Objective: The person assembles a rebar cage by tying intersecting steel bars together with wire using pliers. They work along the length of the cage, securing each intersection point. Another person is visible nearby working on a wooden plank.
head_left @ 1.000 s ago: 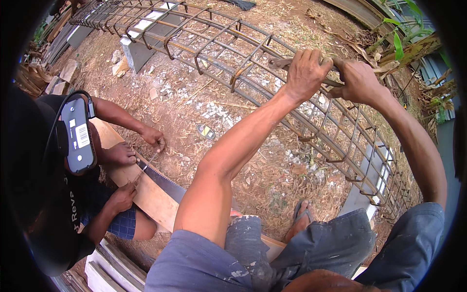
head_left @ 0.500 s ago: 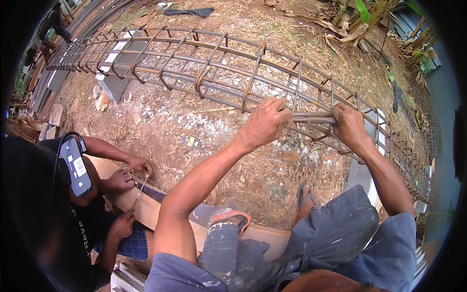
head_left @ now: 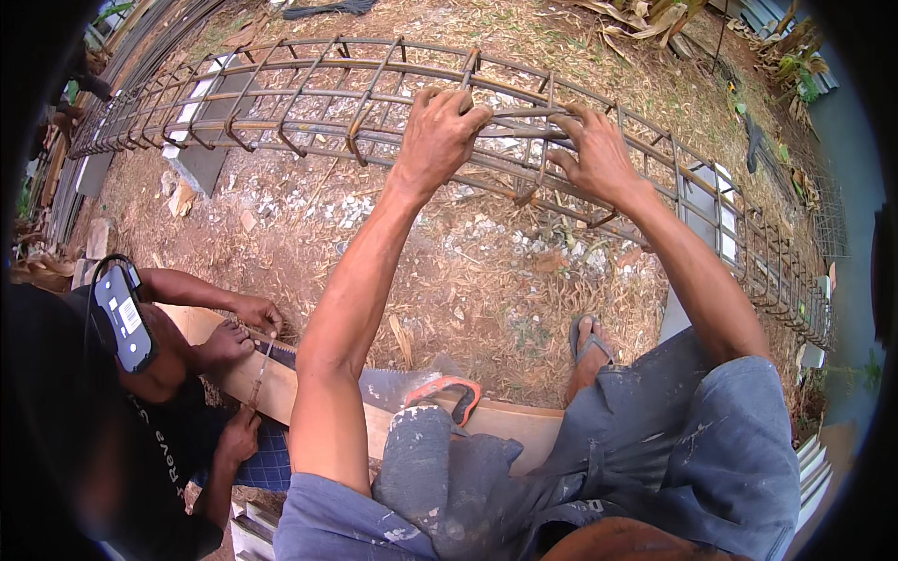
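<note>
My left hand (head_left: pixel 440 140) is closed around one end of a pair of thin dark metal bars (head_left: pixel 526 133), above the rusty rebar cage (head_left: pixel 374 92). At the other end of the bars, my right hand (head_left: pixel 599 154) grips with curled fingers, its thumb lower and apart from the fingertips. The bars run side by side with a narrow gap; their ends are hidden in my hands, so I cannot tell their exact kind. Behind and below them pass the cage's long bars and square stirrups.
Concrete-like blocks (head_left: pixel 198 154) prop the cage. At lower left a person in black holds a thin file-like tool (head_left: pixel 259 379) against a handsaw (head_left: pixel 393 383) with an orange handle, along a wooden board (head_left: pixel 524 432). Pale rubble (head_left: pixel 351 210) litters the ground. My sandalled foot (head_left: pixel 589 346) stands nearby.
Both hands have moved up and left along the cage with the bars. The right hand's grip has loosened, its thumb now apart from the fingers. The view has shifted slightly.
</note>
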Demonstrator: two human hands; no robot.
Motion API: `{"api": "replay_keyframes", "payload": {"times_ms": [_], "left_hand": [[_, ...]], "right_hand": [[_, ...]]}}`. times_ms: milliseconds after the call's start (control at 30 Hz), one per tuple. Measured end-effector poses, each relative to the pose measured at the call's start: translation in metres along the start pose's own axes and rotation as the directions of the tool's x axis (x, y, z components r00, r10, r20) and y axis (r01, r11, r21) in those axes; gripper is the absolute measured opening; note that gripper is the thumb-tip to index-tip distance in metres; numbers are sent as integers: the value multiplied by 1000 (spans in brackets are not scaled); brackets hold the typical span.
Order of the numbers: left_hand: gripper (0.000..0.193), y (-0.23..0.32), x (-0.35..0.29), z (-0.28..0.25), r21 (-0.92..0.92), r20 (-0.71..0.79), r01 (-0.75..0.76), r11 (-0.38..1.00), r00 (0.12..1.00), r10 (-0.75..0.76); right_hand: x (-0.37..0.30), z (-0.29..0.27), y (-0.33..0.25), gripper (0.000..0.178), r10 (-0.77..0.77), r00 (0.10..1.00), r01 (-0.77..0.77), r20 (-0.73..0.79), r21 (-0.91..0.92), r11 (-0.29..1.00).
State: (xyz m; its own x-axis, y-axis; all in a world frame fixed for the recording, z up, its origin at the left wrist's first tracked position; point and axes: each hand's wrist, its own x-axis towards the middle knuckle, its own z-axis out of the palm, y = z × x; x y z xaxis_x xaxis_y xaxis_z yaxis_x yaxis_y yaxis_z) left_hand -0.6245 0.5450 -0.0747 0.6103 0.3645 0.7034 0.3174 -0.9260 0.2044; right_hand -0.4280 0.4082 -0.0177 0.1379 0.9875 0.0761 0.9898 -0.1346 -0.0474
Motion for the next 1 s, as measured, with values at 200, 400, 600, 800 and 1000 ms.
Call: {"api": "replay_keyframes", "payload": {"times_ms": [200,400,600,800,1000], "left_hand": [[16,-5,7,3,-175,-116,81,981,988,-103],[21,27,-9,-17,-204,-156,-5,979,987,-27],[23,98,-21,-23,-397,245,217,892,961,-125],[27,152,1,-90,-355,686,400,845,726,-56],[17,171,55,-184,-383,543,682,623,712,-445]], "right_hand": [[20,-17,16,35,-241,959,261,-146,140,955],[-3,-93,-11,24,-180,977,193,-114,123,973],[-31,-129,2,18,-20,898,-38,439,123,992],[-70,-145,-25,19,-196,647,-278,737,468,839],[-68,-246,-58,27,88,497,-778,863,398,487]]}}
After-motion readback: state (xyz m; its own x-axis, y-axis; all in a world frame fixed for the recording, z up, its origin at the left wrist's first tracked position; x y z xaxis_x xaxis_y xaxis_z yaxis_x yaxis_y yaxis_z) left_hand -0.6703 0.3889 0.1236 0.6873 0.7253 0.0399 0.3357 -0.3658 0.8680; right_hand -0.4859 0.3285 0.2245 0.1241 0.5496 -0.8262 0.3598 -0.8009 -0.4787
